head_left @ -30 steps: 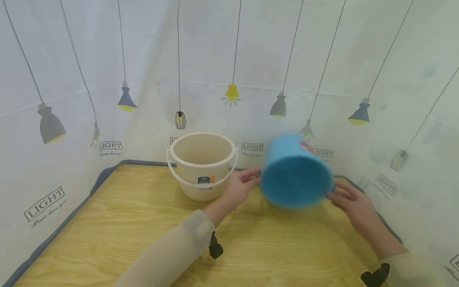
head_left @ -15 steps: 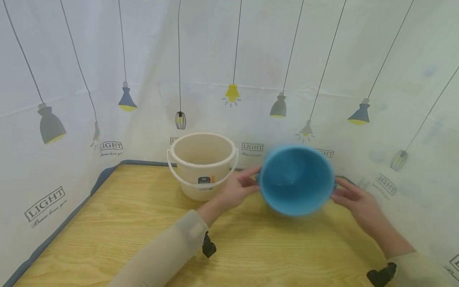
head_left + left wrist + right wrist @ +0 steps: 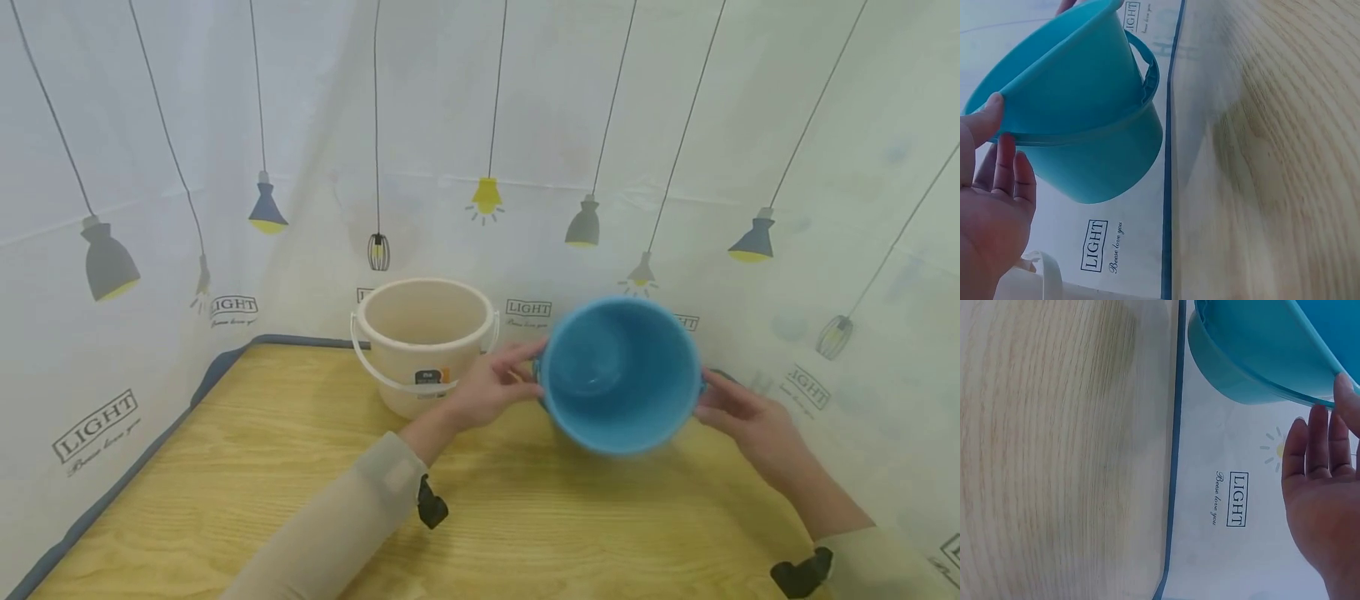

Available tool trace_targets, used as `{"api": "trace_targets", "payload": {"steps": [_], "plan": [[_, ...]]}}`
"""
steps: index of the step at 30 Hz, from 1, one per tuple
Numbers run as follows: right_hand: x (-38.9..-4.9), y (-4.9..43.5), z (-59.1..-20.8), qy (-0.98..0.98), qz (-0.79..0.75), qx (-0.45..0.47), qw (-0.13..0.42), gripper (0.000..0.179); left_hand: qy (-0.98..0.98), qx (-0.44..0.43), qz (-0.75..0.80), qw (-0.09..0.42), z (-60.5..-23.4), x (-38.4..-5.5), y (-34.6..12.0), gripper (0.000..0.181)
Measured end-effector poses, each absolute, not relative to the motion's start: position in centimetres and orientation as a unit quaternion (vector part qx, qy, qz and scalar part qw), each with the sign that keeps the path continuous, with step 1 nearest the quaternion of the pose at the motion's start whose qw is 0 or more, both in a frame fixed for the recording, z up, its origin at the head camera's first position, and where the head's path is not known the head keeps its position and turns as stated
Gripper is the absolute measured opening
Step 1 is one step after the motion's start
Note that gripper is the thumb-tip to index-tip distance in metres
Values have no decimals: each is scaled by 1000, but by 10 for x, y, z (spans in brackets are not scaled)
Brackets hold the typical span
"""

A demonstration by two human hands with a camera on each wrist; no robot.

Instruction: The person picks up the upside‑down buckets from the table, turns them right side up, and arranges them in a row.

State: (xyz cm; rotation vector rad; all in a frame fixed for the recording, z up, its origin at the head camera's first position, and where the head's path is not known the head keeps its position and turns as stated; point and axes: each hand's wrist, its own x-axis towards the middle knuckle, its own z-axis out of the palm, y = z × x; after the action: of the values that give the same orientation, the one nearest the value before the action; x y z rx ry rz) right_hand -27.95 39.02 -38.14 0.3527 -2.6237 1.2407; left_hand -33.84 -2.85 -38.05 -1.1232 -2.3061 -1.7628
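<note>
A blue bucket (image 3: 622, 375) is held up over the table, tipped so that its open mouth faces me. My left hand (image 3: 491, 387) pinches its left side at the rim, thumb and fingers on either side of the edge. On the opposite side my right hand (image 3: 757, 425) pinches the rim in the same way. The left wrist view shows the bucket's blue handle (image 3: 1147, 62) hanging against the outer wall. Beyond my left forearm, an upright cream bucket (image 3: 408, 358) stands on the table, its white handle lowered across the front. Part of its right side is hidden by my left hand.
The wood-grain table (image 3: 300, 492) fills the lower part of the head view. White sheeting (image 3: 442, 108) printed with hanging lamps encloses the back and both sides, meeting the table along a dark blue edge (image 3: 142, 475).
The blue bucket, its mouth turned downward before, has tilted up until its inside and bottom show. Both hands keep their hold on its sides. The cream bucket stays put.
</note>
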Motion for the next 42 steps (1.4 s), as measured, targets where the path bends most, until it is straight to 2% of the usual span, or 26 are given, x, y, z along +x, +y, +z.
{"api": "trace_targets", "payload": {"steps": [4, 11, 17, 23, 29, 42], "plan": [[-280, 392, -383, -895, 412, 124, 117, 63, -736, -373, -564, 14, -377, -338, -29, 71], [-281, 388, -382, -886, 433, 134, 99, 63, -695, -403, -595, -8, -376, -339, -28, 72], [-282, 383, -379, -876, 449, 152, 87, 63, -686, -389, -614, -25, -375, -338, -29, 74], [-284, 377, -378, -806, 557, 197, 41, 62, -697, -373, -612, -26, -374, -338, -30, 72], [-288, 371, -378, -752, 617, 231, 18, 63, -703, -361, -612, -28, -375, -339, -30, 67], [-298, 371, -377, -760, 614, 211, 6, 62, -698, -325, -637, -36, -382, -345, -21, 62]]}}
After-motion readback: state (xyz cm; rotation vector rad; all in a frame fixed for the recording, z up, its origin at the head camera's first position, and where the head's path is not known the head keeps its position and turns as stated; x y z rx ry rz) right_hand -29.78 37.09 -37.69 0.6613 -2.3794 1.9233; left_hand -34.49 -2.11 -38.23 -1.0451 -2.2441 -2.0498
